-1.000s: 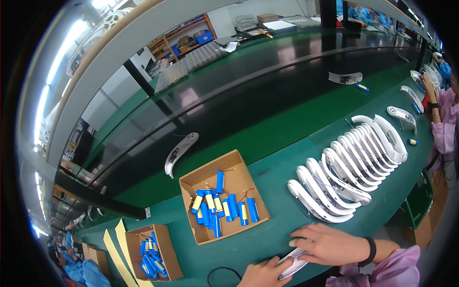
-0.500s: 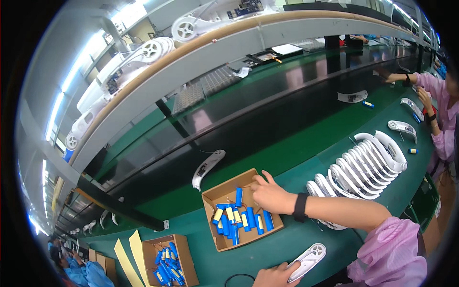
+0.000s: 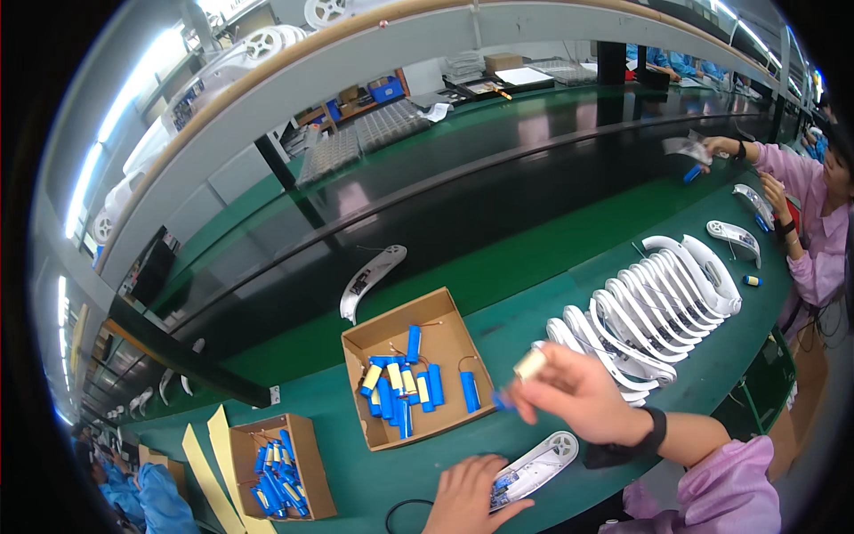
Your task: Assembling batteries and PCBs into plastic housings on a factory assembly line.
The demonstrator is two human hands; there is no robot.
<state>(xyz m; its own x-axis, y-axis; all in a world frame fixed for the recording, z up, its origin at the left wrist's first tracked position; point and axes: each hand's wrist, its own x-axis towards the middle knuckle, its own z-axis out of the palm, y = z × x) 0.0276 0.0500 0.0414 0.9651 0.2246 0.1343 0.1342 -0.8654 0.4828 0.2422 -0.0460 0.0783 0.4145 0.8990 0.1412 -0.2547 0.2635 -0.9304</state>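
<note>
Your right hand (image 3: 583, 396) holds a blue-and-cream battery (image 3: 530, 364); your left hand (image 3: 467, 494), spread wide, rests against a curved white shell (image 3: 544, 462).

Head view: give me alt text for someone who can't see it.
Right hand holding a battery above a green bench; left hand at one end of a white shell. Left of the battery, a large box and a small box hold blue batteries; a row of white shells stands at right.
</note>
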